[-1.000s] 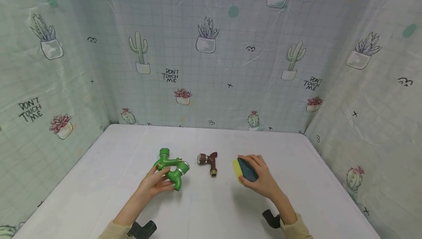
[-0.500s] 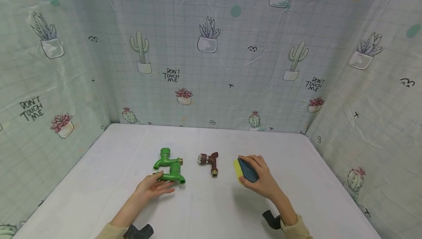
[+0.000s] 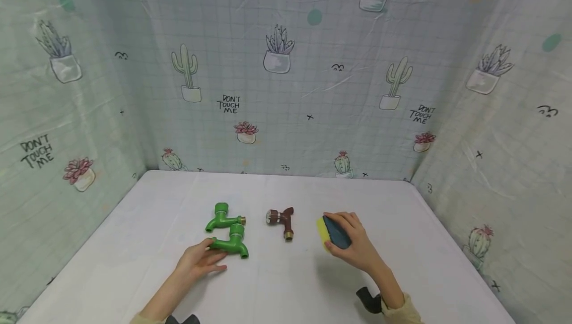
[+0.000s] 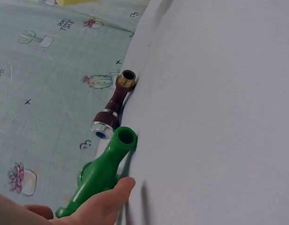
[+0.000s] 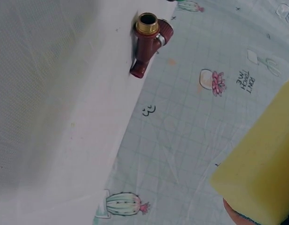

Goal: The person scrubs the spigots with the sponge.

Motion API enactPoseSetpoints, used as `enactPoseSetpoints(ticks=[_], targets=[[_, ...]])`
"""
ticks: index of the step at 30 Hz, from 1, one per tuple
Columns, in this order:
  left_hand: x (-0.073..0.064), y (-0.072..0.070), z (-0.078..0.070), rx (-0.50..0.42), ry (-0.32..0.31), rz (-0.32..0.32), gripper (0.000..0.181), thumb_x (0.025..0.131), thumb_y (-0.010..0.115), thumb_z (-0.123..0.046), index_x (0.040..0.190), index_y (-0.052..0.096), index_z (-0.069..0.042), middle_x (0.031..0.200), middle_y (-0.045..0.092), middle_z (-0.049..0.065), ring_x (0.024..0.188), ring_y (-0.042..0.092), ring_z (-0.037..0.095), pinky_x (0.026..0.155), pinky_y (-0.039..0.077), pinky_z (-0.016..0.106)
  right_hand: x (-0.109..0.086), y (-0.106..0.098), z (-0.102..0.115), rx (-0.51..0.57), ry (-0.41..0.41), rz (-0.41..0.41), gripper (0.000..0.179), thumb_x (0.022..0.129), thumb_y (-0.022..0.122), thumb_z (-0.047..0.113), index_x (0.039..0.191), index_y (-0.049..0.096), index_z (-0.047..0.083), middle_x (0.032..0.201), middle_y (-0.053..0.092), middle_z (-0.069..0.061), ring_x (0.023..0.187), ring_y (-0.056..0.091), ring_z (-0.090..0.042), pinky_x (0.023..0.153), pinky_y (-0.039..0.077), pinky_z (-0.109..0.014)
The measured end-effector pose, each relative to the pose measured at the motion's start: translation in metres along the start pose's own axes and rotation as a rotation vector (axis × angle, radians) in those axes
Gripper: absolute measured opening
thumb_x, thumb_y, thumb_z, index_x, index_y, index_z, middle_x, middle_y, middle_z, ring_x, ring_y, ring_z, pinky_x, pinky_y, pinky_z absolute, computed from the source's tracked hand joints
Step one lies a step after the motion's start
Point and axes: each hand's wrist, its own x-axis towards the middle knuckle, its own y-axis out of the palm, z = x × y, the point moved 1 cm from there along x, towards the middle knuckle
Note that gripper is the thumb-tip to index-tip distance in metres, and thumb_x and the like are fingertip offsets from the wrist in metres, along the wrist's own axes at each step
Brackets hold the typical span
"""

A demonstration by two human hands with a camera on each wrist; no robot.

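Observation:
In the head view my left hand (image 3: 198, 259) pinches the left end of a green faucet (image 3: 232, 245), its knob up and its spout pointing down to the right. Close behind stands a second green faucet (image 3: 221, 221), its brass-threaded end overlapped by the front one's knob. The left wrist view shows the held faucet's open spout (image 4: 126, 137) facing the camera beside my thumb. My right hand (image 3: 355, 244) grips a sponge (image 3: 337, 233) with a yellow side and a dark blue scouring side. In the right wrist view the sponge's yellow face (image 5: 261, 164) fills the lower right.
Between the hands a brown faucet (image 3: 286, 222) with a brass threaded end lies on the white table (image 3: 286, 284). A cactus-print curtain (image 3: 286, 91) hangs behind and along both sides. Black curved pieces, such as this black piece (image 3: 370, 300), show near both wrists.
My left hand has turned the front green faucet from tilted to knob up, then shifted slightly left and nearer. My right hand stays in place with the sponge.

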Motion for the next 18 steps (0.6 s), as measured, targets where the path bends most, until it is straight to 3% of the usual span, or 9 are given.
enactPoseSetpoints(ticks=[4,7,10,11,12,15,16,18], targets=[[-0.002,-0.007,0.003,0.009,0.003,-0.014,0.046,0.097,0.033,-0.015,0.133,0.02,0.011,0.126,0.032,0.041,0.1,0.06,0.036,0.093,0.035,0.061,0.0,0.001,0.0,0.016,0.002,0.0,0.057,0.069,0.072,0.018,0.122,0.052,0.014,0.111,0.053,0.002,0.092,0.036,-0.005,0.063,0.035,-0.021],[0.0,-0.009,0.005,-0.009,0.002,0.003,0.05,0.098,0.029,-0.013,0.137,0.009,0.011,0.105,0.054,0.034,0.092,0.064,0.029,0.096,0.034,0.058,0.0,0.001,-0.001,0.02,0.005,0.003,0.057,0.069,0.071,0.018,0.123,0.052,0.016,0.111,0.053,0.002,0.092,0.035,-0.005,0.063,0.035,-0.021],[0.003,-0.012,0.008,-0.006,0.012,0.024,0.051,0.098,0.026,-0.011,0.136,0.004,0.014,0.092,0.062,0.023,0.088,0.066,0.026,0.097,0.034,0.055,-0.001,0.002,-0.001,0.018,0.015,0.004,0.058,0.069,0.072,0.019,0.123,0.052,0.017,0.111,0.053,0.003,0.092,0.036,-0.005,0.063,0.034,-0.02],[0.004,-0.012,0.008,-0.007,0.018,0.023,0.05,0.098,0.025,-0.01,0.136,0.003,0.014,0.089,0.063,0.021,0.087,0.066,0.025,0.096,0.034,0.054,-0.002,0.003,-0.002,0.017,0.016,0.001,0.058,0.069,0.072,0.018,0.123,0.052,0.016,0.111,0.053,0.003,0.092,0.036,-0.005,0.062,0.034,-0.02],[0.005,-0.012,0.009,-0.009,0.025,0.026,0.05,0.098,0.025,-0.01,0.136,0.003,0.015,0.094,0.061,0.028,0.086,0.066,0.025,0.096,0.035,0.053,-0.003,0.003,-0.002,0.016,0.023,0.002,0.058,0.068,0.072,0.018,0.123,0.052,0.017,0.111,0.053,0.004,0.092,0.036,-0.005,0.063,0.034,-0.02],[0.004,-0.012,0.011,-0.027,0.03,0.041,0.05,0.098,0.022,-0.008,0.135,-0.002,0.015,0.119,0.04,0.043,0.089,0.066,0.025,0.096,0.034,0.054,-0.005,0.005,-0.001,0.022,0.044,0.011,0.058,0.068,0.072,0.019,0.123,0.052,0.017,0.111,0.052,0.005,0.092,0.036,-0.004,0.062,0.034,-0.02],[0.002,-0.013,0.011,-0.034,0.023,0.049,0.051,0.098,0.022,-0.009,0.136,-0.003,0.014,0.127,0.03,0.043,0.091,0.065,0.025,0.096,0.033,0.056,-0.006,0.005,-0.002,0.023,0.047,0.016,0.058,0.068,0.072,0.019,0.123,0.052,0.019,0.112,0.052,0.005,0.092,0.036,-0.004,0.062,0.034,-0.019],[0.0,-0.013,0.01,-0.023,0.007,0.062,0.052,0.098,0.023,-0.011,0.136,-0.002,0.015,0.133,0.024,0.04,0.092,0.065,0.024,0.095,0.034,0.058,-0.007,0.005,-0.002,0.019,0.05,0.022,0.059,0.069,0.072,0.019,0.124,0.051,0.022,0.112,0.052,0.006,0.092,0.036,-0.004,0.063,0.035,-0.019]])
